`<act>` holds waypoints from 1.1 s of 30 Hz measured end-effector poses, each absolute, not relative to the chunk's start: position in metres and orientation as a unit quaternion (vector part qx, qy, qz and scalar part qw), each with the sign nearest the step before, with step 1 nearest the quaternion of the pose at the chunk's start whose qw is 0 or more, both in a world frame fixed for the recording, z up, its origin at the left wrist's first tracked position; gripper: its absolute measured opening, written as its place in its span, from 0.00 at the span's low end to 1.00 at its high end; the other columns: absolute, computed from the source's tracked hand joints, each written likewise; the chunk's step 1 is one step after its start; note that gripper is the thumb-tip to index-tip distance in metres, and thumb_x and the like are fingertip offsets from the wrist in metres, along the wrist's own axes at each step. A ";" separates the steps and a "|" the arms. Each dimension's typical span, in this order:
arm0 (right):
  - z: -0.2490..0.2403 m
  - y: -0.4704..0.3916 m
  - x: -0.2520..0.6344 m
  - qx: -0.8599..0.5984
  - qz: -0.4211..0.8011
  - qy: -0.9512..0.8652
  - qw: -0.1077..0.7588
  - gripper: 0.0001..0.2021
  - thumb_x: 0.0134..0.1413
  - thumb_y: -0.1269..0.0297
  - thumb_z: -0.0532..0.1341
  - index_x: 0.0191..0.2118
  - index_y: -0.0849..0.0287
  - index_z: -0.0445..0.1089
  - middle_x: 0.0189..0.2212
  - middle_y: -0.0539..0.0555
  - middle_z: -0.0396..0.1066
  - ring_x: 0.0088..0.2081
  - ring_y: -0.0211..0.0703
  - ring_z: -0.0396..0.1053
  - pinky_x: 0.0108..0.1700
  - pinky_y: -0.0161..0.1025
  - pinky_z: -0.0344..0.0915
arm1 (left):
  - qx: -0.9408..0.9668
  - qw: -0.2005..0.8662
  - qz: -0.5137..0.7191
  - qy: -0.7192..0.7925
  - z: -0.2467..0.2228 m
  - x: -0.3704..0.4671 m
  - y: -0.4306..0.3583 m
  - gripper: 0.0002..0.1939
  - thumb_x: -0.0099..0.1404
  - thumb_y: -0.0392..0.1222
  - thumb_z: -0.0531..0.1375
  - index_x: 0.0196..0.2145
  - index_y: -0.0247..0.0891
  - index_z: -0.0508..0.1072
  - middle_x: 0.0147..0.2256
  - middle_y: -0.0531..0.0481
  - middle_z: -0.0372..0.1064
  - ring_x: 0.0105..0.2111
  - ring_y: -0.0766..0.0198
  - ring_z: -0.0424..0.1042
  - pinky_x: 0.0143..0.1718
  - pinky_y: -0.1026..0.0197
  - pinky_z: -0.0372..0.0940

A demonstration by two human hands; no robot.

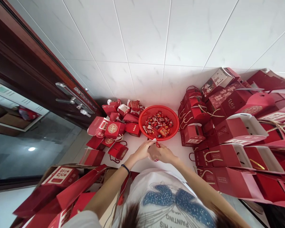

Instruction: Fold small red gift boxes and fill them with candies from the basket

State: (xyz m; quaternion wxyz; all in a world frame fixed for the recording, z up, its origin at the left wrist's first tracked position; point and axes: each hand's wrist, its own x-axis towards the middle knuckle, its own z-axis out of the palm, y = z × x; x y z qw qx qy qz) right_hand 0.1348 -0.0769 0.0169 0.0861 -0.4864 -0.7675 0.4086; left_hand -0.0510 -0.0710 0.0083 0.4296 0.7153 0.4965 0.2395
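Note:
My left hand [142, 151] and my right hand [165, 154] meet in front of my chest, just on the near side of a red plastic basket [142, 134]. Their fingers are closed around a small red and white piece [158, 144]. Most of it is hidden by the hands, so its exact kind does not show. Wrapped candies [158, 122] in mostly red wrappers lie inside the basket. Left of the basket, small red gift boxes [115, 129] are heaped on the white table [135, 146]; one with a cord handle [118, 150] lies nearest my left hand.
Red gift boxes with rope handles [232, 155] stand in rows on the right, many with open tops. More red boxes [64, 175] fill a carton at lower left. A white tiled wall [147, 31] rises behind the table. A dark wooden door [38, 57] stands at left.

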 end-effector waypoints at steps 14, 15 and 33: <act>-0.053 -0.083 0.165 -0.586 0.536 -0.553 0.253 0.20 0.36 0.66 0.61 0.42 0.55 0.65 0.38 0.48 0.71 0.34 0.40 0.67 0.39 0.37 0.65 | 0.519 0.580 0.280 0.562 -0.031 -0.071 -0.086 0.44 0.47 0.26 0.60 0.64 0.41 0.63 0.64 0.43 0.60 0.58 0.53 0.68 0.59 0.53 0.63; -0.054 -0.082 0.166 -0.585 0.529 -0.559 0.256 0.19 0.36 0.66 0.61 0.40 0.55 0.65 0.37 0.48 0.71 0.35 0.40 0.67 0.40 0.37 0.65 | 0.512 0.585 0.283 0.562 -0.033 -0.070 -0.088 0.43 0.47 0.26 0.61 0.63 0.40 0.63 0.64 0.43 0.62 0.57 0.53 0.68 0.58 0.53 0.63; -0.008 0.049 0.162 -0.674 0.335 -0.626 0.203 0.12 0.53 0.67 0.57 0.43 0.57 0.71 0.35 0.54 0.76 0.39 0.45 0.74 0.44 0.38 0.67 | 0.455 0.465 0.349 0.675 -0.038 -0.043 -0.090 0.23 0.58 0.35 0.61 0.52 0.38 0.71 0.54 0.42 0.72 0.52 0.55 0.73 0.49 0.55 0.72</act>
